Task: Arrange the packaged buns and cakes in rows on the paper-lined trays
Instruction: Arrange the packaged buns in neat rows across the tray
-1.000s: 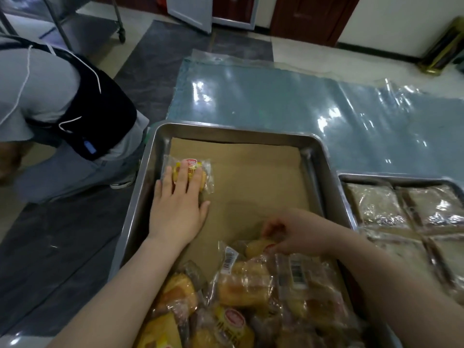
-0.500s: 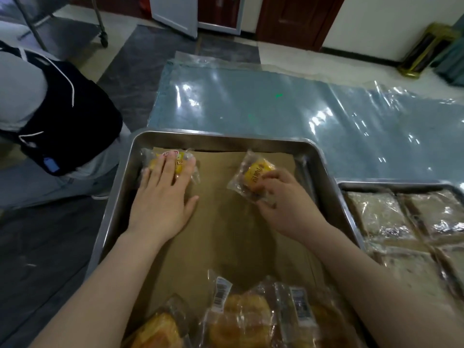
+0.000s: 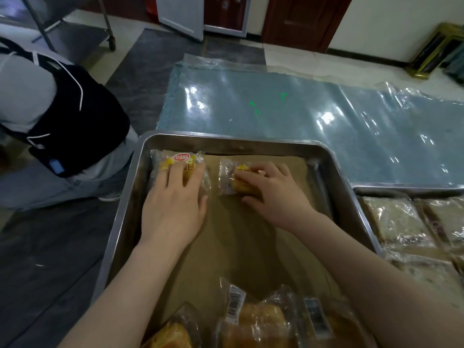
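First bun pack (image 3: 179, 163): I see it in the steel tray (image 3: 334, 172) at its 11 o'clock corner, on the brown paper liner (image 3: 241, 237).
Left hand (image 3: 173, 209): flat, fingers spread, pressing on that pack.
Second bun pack (image 3: 232, 178): just beside the first, at its 3 o'clock.
Right hand (image 3: 272, 194): fingers curled over this pack, pressing it down.
Loose bun packs (image 3: 253, 320): heaped at the tray's 6 o'clock.
Second tray (image 3: 401, 188): at 3 o'clock, holding wrapped cakes (image 3: 399, 219).
Another person (image 3: 50, 121): at 9 o'clock.
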The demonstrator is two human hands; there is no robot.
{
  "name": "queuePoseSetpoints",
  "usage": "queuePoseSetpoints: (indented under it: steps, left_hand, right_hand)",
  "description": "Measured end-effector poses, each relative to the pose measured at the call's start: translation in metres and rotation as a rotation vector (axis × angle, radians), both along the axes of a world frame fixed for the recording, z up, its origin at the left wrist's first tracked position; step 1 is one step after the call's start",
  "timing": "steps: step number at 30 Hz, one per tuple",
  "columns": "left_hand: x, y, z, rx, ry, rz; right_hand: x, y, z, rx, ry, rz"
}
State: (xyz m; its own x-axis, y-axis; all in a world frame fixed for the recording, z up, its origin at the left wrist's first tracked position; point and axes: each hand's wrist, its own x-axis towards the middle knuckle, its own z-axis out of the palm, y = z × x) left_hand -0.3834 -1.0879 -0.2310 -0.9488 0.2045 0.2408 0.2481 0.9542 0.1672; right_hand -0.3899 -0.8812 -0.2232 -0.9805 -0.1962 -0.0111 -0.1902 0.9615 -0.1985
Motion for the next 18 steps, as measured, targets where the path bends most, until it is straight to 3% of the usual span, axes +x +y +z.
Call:
queuePoseSetpoints:
  steps: [8,13,18]
  left_hand:
    - [-0.011,-0.014,-0.007,0.075,-0.04,0.04]
    - [-0.014,-0.016,-0.01,0.067,-0.081,-0.041]
    - [-0.018,-0.015,-0.013,0.087,-0.129,-0.091]
  right_hand:
    - [0.007,0.001,0.002,-0.063,0.001,-0.002]
    - [0.02,0.009,0.007,-0.154,-0.13,-0.051]
    - [0.038,0.018,0.011,-0.146,0.075,-0.122]
